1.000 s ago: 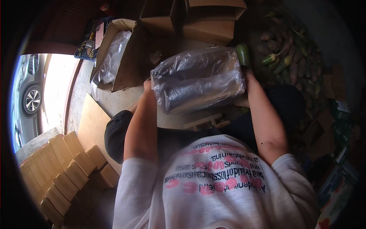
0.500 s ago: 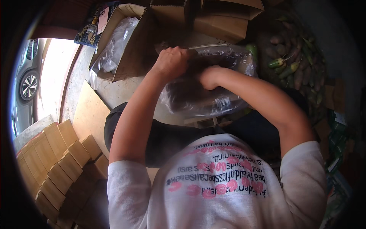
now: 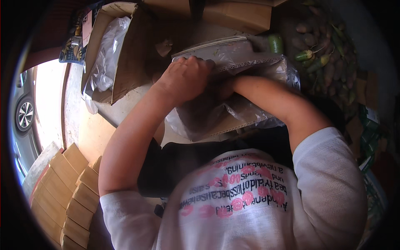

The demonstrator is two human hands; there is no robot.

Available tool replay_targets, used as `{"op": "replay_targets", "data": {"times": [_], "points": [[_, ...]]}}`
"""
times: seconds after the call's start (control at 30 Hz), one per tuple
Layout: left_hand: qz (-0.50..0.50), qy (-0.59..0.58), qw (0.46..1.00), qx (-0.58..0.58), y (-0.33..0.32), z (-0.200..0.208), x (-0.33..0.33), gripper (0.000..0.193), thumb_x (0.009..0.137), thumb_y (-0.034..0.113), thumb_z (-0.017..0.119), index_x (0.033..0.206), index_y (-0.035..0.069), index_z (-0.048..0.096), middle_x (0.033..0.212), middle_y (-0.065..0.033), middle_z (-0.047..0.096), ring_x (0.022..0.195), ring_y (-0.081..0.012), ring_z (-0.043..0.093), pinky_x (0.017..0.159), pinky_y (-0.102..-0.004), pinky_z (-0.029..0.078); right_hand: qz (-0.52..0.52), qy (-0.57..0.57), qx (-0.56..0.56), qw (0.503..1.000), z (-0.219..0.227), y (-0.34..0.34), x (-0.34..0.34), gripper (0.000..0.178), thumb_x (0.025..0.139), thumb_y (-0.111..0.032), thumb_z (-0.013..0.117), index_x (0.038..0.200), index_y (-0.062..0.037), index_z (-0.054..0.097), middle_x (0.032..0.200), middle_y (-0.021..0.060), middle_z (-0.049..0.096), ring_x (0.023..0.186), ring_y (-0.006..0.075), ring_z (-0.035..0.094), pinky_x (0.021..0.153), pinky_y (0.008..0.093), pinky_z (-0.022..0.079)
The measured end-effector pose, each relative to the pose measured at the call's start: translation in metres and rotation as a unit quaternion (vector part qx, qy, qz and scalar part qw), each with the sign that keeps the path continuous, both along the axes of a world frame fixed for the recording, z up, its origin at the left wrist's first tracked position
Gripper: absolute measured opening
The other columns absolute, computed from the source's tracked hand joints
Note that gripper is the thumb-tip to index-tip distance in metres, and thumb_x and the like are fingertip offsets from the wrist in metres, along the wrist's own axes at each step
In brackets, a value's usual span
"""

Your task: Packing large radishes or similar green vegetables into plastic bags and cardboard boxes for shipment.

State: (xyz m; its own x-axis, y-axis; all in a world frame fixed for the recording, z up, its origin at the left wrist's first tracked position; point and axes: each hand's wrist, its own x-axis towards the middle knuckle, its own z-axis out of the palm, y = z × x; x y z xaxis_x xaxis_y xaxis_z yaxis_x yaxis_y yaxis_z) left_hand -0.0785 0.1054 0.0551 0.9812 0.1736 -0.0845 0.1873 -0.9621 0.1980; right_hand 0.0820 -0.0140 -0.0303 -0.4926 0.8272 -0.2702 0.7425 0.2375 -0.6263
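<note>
A cardboard box [image 3: 233, 129] lined with a clear plastic bag [image 3: 293, 79] is tilted between my legs, its corrugated rim showing at the far and near sides. At the box's left side, my left hand [image 3: 183, 79] is closed, its fingers curled over the edge and the plastic there. My right hand [image 3: 225, 89] reaches down inside the box, where deep shadow hides its fingers. What lies in the box is too dark to make out.
Another tall box [image 3: 125, 62] with a plastic liner stands at the far left. More cartons [image 3: 237, 16] are at the back. Green-and-brown root vegetables [image 3: 329, 62] lie heaped at the right, near a green gourd-like vegetable [image 3: 275, 43]. Folded cardboard pieces [image 3: 58, 187] line the lower left.
The box has tipped and turned, so more of its bare cardboard rim shows from under the plastic. My right hand has gone deeper into it. The whole view has shifted slightly.
</note>
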Motion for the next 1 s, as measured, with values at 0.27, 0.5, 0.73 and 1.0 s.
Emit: {"op": "replay_targets", "data": {"times": [0.27, 0.5, 0.73, 1.0], "points": [[0.065, 0.086, 0.994, -0.022, -0.003, 0.008, 0.016, 0.028, 0.086, 0.018, 0.063, 0.113, 0.01, 0.064, 0.082, -0.0139, 0.067, 0.076, -0.0303, 0.068, 0.072, -0.0416, 0.056, 0.153, -0.066, -0.116, 0.979, -0.029, 0.011, 0.001, 0.056, 0.079, -0.029, 0.07, 0.125, 0.0003, 0.061, 0.128, 0.0241, 0.06, 0.123, 0.036, 0.055, 0.106, 0.0409, 0.043], [0.079, 0.066, 0.994, -0.031, -0.005, 0.012, 0.014, 0.016, 0.089, 0.013, 0.052, 0.096, 0.008, 0.065, 0.085, -0.014, 0.068, 0.079, -0.0336, 0.069, 0.072, -0.0423, 0.057, -0.054, 0.015, -0.352, 0.934, 0.128, -0.004, 0.008, 0.061, 0.098, -0.051, 0.045, 0.123, 0.0019, 0.062, 0.12, 0.0246, 0.064, 0.114, 0.037, 0.061, 0.099, 0.0427, 0.047], [0.069, 0.05, 0.995, -0.056, -0.002, 0.01, 0.018, 0.019, 0.088, 0.01, 0.05, 0.092, 0.005, 0.067, 0.086, -0.0205, 0.069, 0.082, -0.0385, 0.07, 0.078, -0.046, 0.056, -0.062, -0.021, 0.047, 0.997, 0.14, -0.129, -0.04, 0.056, 0.093, -0.028, 0.057, 0.145, -0.0105, 0.044, 0.138, 0.0124, 0.052, 0.128, 0.0282, 0.049, 0.109, 0.0448, 0.036], [0.098, 0.131, 0.986, -0.041, -0.002, 0.003, 0.02, 0.029, 0.087, 0.017, 0.057, 0.111, 0.003, 0.065, 0.098, -0.0239, 0.068, 0.095, -0.0408, 0.068, 0.088, -0.0469, 0.054, -0.236, -0.071, 0.196, 0.949, 0.207, -0.158, -0.029, 0.057, 0.081, -0.012, 0.068, 0.136, -0.0161, 0.057, 0.138, 0.0147, 0.051, 0.122, 0.0307, 0.053, 0.112, 0.0522, 0.034]]}}
